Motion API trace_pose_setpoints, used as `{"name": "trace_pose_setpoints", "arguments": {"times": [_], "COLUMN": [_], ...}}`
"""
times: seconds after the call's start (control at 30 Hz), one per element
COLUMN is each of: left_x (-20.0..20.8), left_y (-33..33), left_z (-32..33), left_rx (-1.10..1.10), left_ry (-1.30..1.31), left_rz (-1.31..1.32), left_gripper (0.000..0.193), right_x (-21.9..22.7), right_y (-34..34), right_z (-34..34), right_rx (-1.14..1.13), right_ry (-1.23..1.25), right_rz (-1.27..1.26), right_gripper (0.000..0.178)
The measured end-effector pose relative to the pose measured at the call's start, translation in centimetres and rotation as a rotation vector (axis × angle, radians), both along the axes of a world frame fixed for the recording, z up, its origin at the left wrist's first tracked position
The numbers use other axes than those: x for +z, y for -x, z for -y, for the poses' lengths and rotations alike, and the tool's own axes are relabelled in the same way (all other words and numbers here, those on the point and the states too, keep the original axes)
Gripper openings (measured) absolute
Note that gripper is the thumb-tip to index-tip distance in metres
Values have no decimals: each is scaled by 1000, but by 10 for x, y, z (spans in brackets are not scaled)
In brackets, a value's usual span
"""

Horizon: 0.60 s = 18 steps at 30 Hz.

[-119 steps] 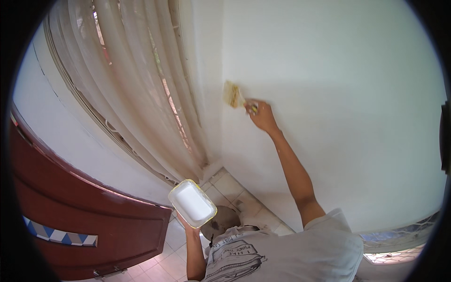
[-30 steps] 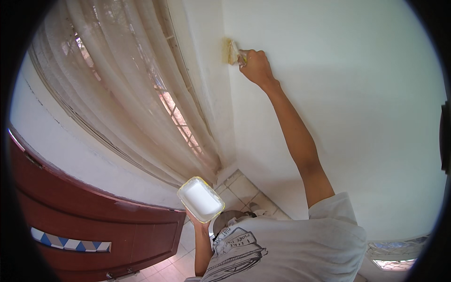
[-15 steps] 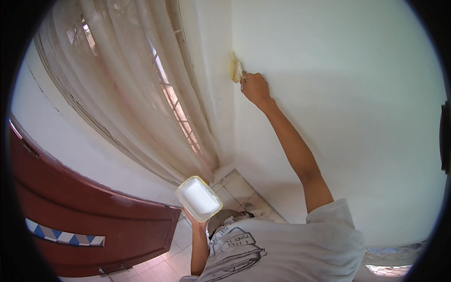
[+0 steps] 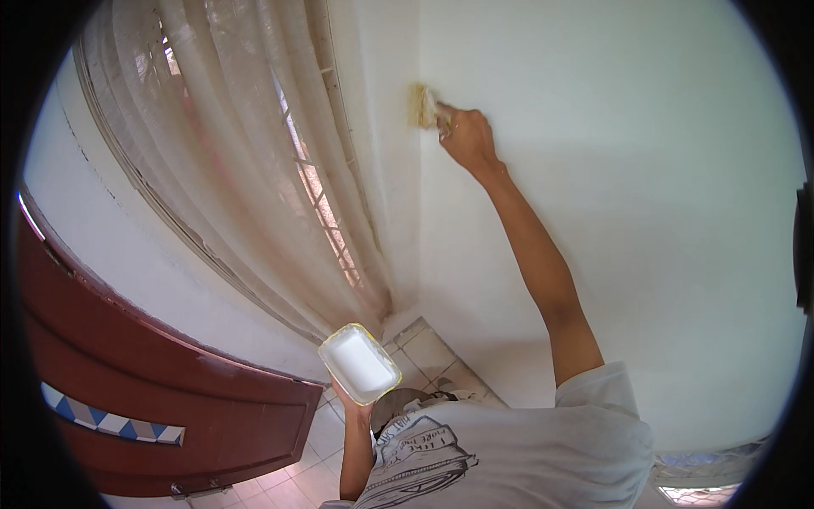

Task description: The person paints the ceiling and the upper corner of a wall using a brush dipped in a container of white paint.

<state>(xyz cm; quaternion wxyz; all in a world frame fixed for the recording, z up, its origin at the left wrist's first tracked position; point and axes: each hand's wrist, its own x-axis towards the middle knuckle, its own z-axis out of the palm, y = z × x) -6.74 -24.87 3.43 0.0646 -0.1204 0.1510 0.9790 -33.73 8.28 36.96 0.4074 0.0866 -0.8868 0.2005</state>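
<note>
Right hand (image 4: pixel 469 140), fingers clamped on paintbrush (image 4: pixel 424 108), reaches higher up wall corner (image 4: pixel 419 195) than seconds earlier, apparently extending coverage; left hand (image 4: pixel 352 407) supports white tray (image 4: pixel 380 387), fingers hidden.

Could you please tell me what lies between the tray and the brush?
In the head view, from tray up to brush: the lower right edge of the curtain, then white wall.
</note>
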Motion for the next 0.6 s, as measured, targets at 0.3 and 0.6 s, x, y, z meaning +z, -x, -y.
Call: {"name": "trace_pose_setpoints", "arguments": {"times": [0.3, 0.6], "left_x": [-12, 5], "left_y": [-5, -7], "left_z": [0, -6], "left_rx": [77, 57], "left_ry": [5, -47], "left_rz": [55, 31], "left_gripper": [43, 44], "right_x": [-21, -231], "right_y": [25, 46], "right_z": [-8, -7], "right_rx": [100, 48], "right_ry": [514, 750], "right_rz": [-10, 422], "right_gripper": [29, 26]}}
